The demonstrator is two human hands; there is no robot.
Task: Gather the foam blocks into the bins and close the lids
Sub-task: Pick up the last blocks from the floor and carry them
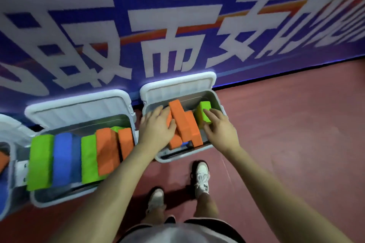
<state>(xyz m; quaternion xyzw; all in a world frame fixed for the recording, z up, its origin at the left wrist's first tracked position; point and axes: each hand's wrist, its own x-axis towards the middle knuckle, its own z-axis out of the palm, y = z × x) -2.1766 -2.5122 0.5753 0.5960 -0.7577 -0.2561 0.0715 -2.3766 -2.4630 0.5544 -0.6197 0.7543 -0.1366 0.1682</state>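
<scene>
Three grey bins stand in a row against the wall, lids raised. In the right bin (175,159) lie several orange foam blocks (184,124) and a green block (203,112). My left hand (158,128) rests on the orange blocks at the bin's left side, fingers fairly straight. The fingers and thumb of my right hand (219,126) curl round the green block at the right side. The middle bin (59,201) is packed with upright green (40,162), blue (63,158) and orange (107,150) blocks that stick up above its rim.
The left bin (6,163) is cut off by the frame edge and shows an orange and a blue block. A blue banner wall (177,25) runs just behind the bins. Red floor (296,124) stretches to the right. My two white shoes (201,179) stand before the right bin.
</scene>
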